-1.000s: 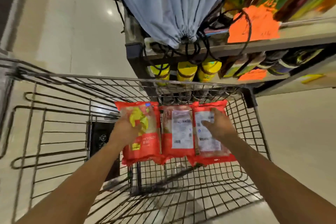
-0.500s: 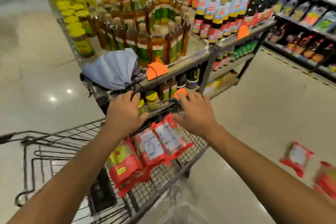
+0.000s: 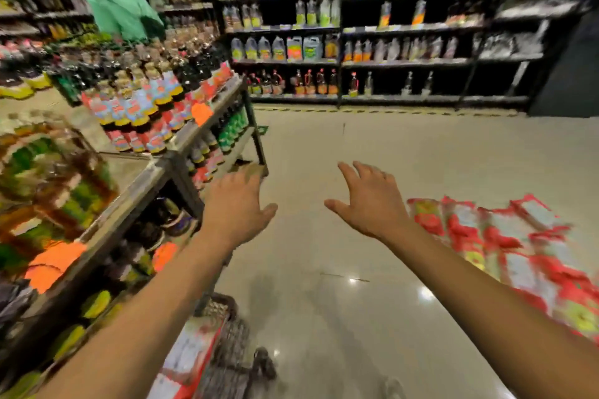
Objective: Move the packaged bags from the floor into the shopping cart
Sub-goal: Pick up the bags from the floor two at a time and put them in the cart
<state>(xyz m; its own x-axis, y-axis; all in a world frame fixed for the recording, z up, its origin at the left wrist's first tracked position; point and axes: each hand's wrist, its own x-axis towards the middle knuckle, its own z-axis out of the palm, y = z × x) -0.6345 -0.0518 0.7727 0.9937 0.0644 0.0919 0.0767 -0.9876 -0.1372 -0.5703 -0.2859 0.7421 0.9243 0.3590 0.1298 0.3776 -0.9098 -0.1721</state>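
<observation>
Bags (image 3: 505, 246): red packaged bags lie in a loose group on the floor (image 3: 356, 155) at right, side by side and partly overlapping. Heavily blurred; labels unreadable, count uncertain. One more red-and-white bag (image 3: 191, 353) sits in the cart (image 3: 233, 334) at bottom centre, lying against the wire mesh. Only a corner of the cart shows, with a dark wheel below it.

Right hand (image 3: 369, 201): open, fingers spread and slightly curled, palm down, held in the air above the floor. Holds nothing, touches nothing. It is near the left edge of the floor bags but apart from them.

Left hand (image 3: 238, 207): open, fingers extended forward, thumb out to the side, palm down. Empty. Its fingertips overlap the end of the shelf (image 3: 207, 116) in the view; contact cannot be judged.

Both forearms reach forward from the bottom edge, the cart corner between them.

Surroundings: the low shelf at left carries rows of bottles (image 3: 146, 97) with orange tags (image 3: 201, 113). Dark wall shelving (image 3: 405, 61) with more bottles runs across the back. A person in a green top (image 3: 123, 10) stands at upper left behind the low shelf.
</observation>
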